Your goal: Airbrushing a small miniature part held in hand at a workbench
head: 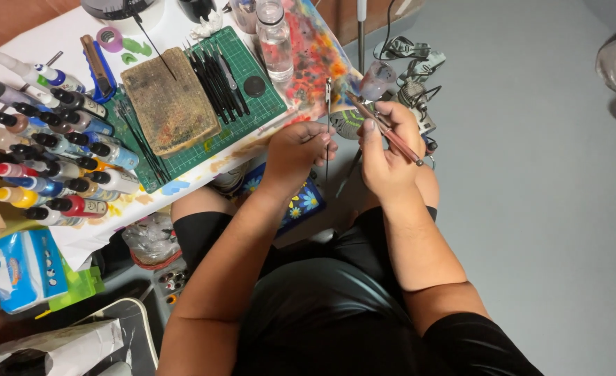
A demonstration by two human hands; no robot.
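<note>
My left hand pinches a thin needle upright between the fingertips. My right hand is closed around the airbrush, near the cutting mat.

A hobby painting corner, likely in a home studio.

Rows of small dropper paint bottles are crowding the left of the worktop, a green cutting mat is lying beside them with thin black-handled brushes on it, and a stained, worn pad is sitting on the mat. A paint-splattered sheet is covering the worktop's edge, a clear bottle is standing near it, and a tissue pack is resting below, above a plain grey floor.
</note>
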